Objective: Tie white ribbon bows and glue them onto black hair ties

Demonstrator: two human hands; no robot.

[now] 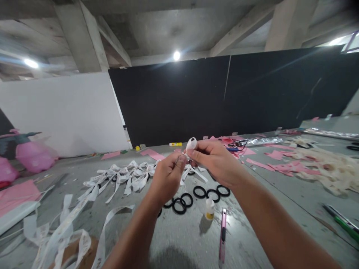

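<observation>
Both hands are raised over the grey work surface [193, 231], pinching one white ribbon [192, 142] whose loop stands up between them. My left hand [169, 173] is closed with thumb against fingers on the ribbon's left side. From the right, my right hand [214, 160] pinches the base of the loop. The fingers hide most of the knot, and ribbon tails hang below. Beneath the hands lie several black rings [179, 206]. A small white bottle with a yellow label [209, 209] stands nearer me, beside a pink utility knife [223, 235].
Printed white ribbon bows [120, 177] are heaped at left. Long loose ribbon [67, 228] trails over a brown roll [94, 248] at front left. Pink scraps [297, 168] and cream material [333, 168] lie right, near a green-handled tool [344, 226]. A black panel [179, 104] stands behind.
</observation>
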